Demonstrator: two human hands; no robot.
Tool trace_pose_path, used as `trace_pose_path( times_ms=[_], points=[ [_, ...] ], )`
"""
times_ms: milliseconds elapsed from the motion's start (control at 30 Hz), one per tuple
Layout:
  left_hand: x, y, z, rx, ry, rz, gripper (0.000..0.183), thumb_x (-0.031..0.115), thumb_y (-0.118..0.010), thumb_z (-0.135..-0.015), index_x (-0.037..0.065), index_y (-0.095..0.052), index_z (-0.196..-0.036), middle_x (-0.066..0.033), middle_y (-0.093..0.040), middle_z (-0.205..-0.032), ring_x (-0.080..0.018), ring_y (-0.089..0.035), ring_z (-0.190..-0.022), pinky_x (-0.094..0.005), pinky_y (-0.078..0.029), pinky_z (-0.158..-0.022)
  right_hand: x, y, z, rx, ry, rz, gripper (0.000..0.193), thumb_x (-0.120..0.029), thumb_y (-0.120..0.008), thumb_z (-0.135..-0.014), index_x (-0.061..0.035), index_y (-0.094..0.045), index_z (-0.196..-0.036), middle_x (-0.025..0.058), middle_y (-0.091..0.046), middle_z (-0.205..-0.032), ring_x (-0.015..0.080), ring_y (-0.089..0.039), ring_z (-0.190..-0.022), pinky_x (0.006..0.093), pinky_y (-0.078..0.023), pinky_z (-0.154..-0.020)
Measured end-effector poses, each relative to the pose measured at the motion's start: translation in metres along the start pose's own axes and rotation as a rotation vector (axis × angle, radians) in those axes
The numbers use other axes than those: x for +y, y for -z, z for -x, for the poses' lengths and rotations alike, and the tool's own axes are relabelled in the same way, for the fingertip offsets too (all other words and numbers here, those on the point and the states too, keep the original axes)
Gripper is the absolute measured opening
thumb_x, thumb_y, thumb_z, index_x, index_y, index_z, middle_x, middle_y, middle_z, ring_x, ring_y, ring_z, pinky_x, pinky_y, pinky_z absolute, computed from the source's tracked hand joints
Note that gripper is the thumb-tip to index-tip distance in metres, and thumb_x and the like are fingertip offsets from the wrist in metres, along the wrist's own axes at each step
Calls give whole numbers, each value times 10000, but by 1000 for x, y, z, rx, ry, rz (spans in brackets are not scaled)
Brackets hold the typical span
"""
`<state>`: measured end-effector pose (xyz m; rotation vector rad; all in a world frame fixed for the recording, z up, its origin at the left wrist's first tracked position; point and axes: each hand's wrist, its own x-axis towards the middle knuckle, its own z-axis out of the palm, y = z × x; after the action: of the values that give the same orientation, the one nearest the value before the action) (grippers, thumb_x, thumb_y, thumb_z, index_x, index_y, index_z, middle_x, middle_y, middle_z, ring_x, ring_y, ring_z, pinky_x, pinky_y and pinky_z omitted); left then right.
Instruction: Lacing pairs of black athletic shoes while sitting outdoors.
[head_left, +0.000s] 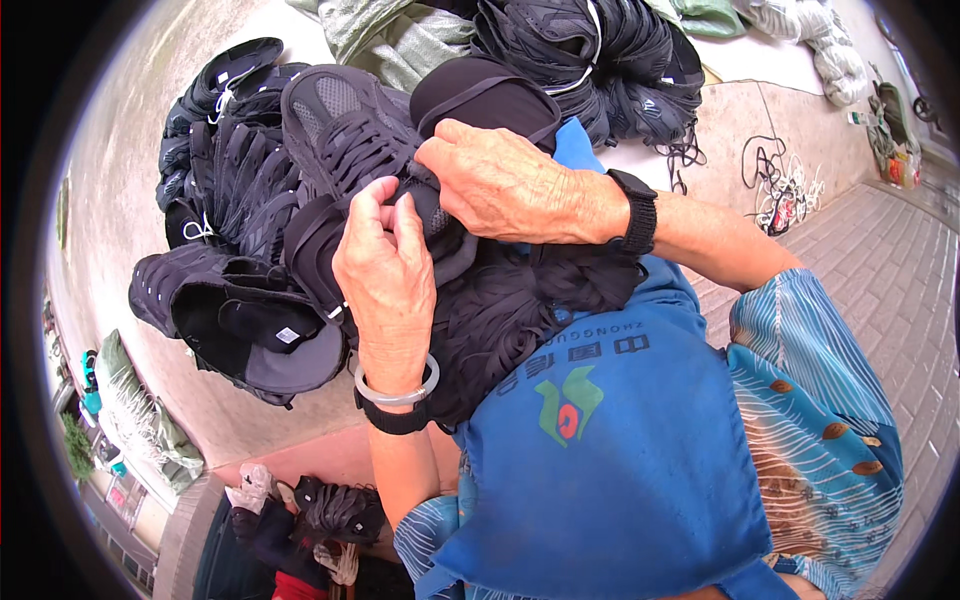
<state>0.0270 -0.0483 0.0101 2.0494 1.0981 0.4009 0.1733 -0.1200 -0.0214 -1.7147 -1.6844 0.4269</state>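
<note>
A black shoe upper (pixel 345 135) with dark mesh and criss-crossed laces rests in front of me, its toe pointing away. At its opening, the thumb and forefinger of my left hand (pixel 385 265) pinch the dark edge of the upper. My right hand (pixel 520 185) is closed at the upper's right side; what its fingertips grip is hidden. A thick bunch of black shoelaces (pixel 520 310) lies across my lap below both hands. Just beyond my right hand is a smooth dark rounded piece (pixel 485 95).
Stacked black shoe uppers (pixel 235 170) stand at left, with another tied bundle (pixel 610 70) at the far side. Grey-green sacks (pixel 400 45) lie behind. Loose black and white laces (pixel 785 185) are on the ground at right. Another person's gloved hand (pixel 340 562) shows lower left.
</note>
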Motion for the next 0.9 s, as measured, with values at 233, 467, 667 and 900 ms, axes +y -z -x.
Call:
trace_pose_path(
  times_ms=[233, 467, 667, 900],
  points=[
    [8, -4, -9, 35, -229, -205, 129, 28, -603, -841, -12, -603, -964, -167, -639, -873, -333, -624, -719, -382, -492, -629, -2, 5, 1, -18, -33, -50, 148, -90, -588, -774, 32, -520, -825, 186, -523, -803, 373, -591, -722, 437, -498, -607],
    [2, 17, 20, 46, -151, -5, 29, 13, -577, -883, -8, -577, -863, -49, -590, -721, -111, -561, -535, -240, -432, -493, -20, 29, 3, 75, 90, 2, 238, -121, -675, -751, -39, -528, -919, 122, -520, -925, 290, -597, -758, 389, -502, -633],
    [65, 94, 63, -498, -272, 525, 61, -37, -657, -780, -8, -625, -823, -79, -621, -641, -126, -612, -500, -214, -441, -438, -49, 25, 5, -145, 401, -155, 431, -160, -679, -743, -101, -509, -1134, 101, -501, -1005, 256, -600, -772, 369, -501, -652],
    [30, 105, 74, -780, -207, 822, 139, 43, -732, -751, -15, -636, -832, -73, -645, -659, -143, -629, -550, -262, -482, -492, -68, 30, 1, -301, 389, -268, 187, -213, -617, -810, -44, -541, -786, 91, -506, -834, 257, -587, -737, 381, -483, -609]
  ],
)
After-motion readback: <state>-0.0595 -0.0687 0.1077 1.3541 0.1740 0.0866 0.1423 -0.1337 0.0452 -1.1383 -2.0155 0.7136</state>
